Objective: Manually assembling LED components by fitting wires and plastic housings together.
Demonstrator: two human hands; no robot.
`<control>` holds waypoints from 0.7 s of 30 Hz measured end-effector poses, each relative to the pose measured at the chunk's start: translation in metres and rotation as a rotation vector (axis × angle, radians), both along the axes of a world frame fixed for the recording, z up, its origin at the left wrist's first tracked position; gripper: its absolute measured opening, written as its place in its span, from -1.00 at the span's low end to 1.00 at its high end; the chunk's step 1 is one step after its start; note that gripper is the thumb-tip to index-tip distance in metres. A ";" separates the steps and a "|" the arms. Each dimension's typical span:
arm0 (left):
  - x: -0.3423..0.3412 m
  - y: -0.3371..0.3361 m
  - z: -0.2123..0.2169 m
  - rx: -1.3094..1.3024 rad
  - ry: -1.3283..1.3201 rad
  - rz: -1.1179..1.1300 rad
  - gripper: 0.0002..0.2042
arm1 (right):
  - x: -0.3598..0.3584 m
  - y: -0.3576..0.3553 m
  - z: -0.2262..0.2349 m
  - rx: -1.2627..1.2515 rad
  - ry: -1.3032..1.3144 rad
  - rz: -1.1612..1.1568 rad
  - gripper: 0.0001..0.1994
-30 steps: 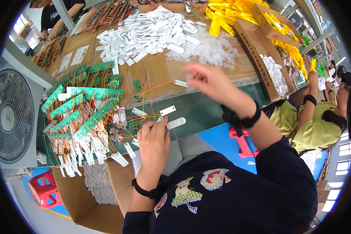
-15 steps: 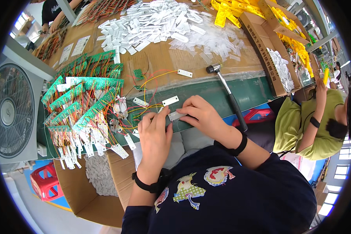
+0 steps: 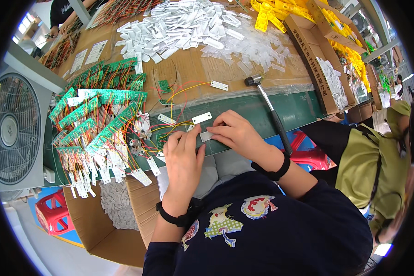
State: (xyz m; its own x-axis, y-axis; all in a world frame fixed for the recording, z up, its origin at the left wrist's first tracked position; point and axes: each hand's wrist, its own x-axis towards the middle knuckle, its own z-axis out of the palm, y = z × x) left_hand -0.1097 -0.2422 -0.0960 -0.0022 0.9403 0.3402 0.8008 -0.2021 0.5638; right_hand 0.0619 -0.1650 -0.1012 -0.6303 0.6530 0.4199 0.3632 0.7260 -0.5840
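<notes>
The right hand [image 3: 234,132] grasps a small white piece [image 3: 207,136] between thumb and fingertips, just over the near edge of the green bench [image 3: 290,115]. The left hand [image 3: 182,154] meets that piece at its left end, index finger stretched out and thumb apart from it; whether it grips the piece too, I cannot tell (the fingers hide that end). Just beyond the fingertips lies a white plate [image 3: 201,117] with a hole near each end, and a second plate [image 3: 166,119] sits to its left among red and yellow wires. A yellow wire runs to a third plate [image 3: 219,86], farther back on the cardboard sheet [image 3: 216,69]. To the right of the right hand, apart from it, lies a hammer [image 3: 278,126], its dark handle reaching past the bench edge. Left of the left hand, green circuit boards [image 3: 112,96] lie heaped with their wires. At the back spread a pile of white casings [image 3: 179,30] and, beside it, clear strips [image 3: 248,50].
</notes>
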 end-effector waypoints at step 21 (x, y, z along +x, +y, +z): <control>-0.006 0.000 -0.003 0.072 0.113 -0.087 -0.73 | -0.002 -0.004 0.006 0.017 -0.090 -0.049 -0.85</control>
